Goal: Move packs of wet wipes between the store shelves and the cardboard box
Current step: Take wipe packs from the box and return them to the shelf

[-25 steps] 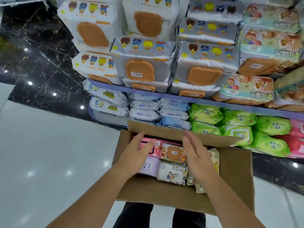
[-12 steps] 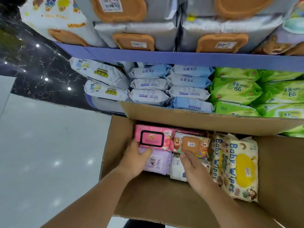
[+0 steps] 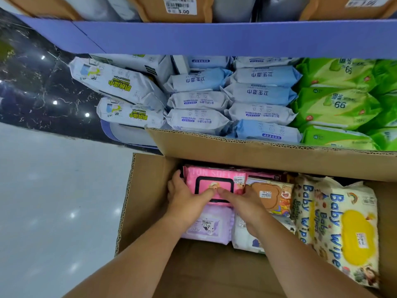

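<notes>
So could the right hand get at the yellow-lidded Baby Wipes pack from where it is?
Probably yes. The Baby Wipes pack stands exposed at the right side of the box, nothing covering it. The right hand is busy on the pink pack with the left hand.

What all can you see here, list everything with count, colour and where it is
cardboard box: one, brown, open, below the shelf
pink pack: one, far left corner of box
purple pack: one, nearer than the pink
bear pack: one, orange-brown, mid box
Baby Wipes packs: two, cream and yellow, box right
blue and white packs: several, stacked, lower shelf
green packs: several, shelf right
shelf edge: one, purple
left hand: on pink pack
right hand: on pink pack
</notes>
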